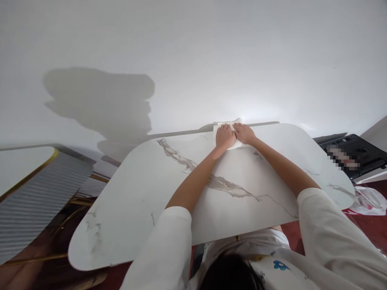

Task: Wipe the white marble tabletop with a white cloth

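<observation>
Near upper centre of the frame, at the far edge of a white marble-veined table (136, 201), left hand (225, 137) and right hand (244, 134) lie flat, fingers spread, side by side, pressing a white folded cloth (218, 129), apparently mid-wipe.

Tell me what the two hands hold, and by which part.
Nothing is gripped. The left hand and the right hand lie side by side, palms down, on a white cloth at the far edge of the marble table.

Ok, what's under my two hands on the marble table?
A white cloth lies under the left hand and right hand, at the far edge of the table. Only its edges show; the part beneath the palms is covered.
</observation>
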Motion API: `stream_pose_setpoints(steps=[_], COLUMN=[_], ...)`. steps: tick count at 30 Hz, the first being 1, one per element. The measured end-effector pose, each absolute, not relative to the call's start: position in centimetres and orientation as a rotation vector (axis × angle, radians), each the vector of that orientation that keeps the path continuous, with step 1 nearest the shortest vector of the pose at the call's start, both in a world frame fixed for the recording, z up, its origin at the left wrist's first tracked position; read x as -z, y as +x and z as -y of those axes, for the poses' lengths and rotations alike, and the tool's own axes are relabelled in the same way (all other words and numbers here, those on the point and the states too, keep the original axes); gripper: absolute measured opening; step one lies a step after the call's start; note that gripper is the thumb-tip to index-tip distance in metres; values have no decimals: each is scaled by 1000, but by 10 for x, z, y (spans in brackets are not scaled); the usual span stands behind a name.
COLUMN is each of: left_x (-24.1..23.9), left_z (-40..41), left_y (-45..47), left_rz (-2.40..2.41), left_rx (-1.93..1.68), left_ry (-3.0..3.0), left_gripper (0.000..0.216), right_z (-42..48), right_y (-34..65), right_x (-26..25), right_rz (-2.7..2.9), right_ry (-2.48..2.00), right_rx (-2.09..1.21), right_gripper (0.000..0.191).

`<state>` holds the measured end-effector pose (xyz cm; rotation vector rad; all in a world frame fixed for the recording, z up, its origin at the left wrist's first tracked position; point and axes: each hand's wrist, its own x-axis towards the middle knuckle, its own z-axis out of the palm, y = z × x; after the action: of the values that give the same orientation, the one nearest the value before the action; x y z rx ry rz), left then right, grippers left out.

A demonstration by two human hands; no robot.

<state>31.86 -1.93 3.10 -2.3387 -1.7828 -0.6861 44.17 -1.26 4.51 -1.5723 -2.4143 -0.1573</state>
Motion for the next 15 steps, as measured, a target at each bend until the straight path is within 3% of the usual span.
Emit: stream_pose_setpoints(steps=[15], left_x=[-35], left_z=[67], left_y=[355], left_rz=[1734], left_rx=[593], left_ry=[-2460], left_gripper=[53], right_z=[62], right_y=[480], right_x=[-42], right_rz=[2363], right_ry=[-1691], right_rx=[114], right_gripper=[55])
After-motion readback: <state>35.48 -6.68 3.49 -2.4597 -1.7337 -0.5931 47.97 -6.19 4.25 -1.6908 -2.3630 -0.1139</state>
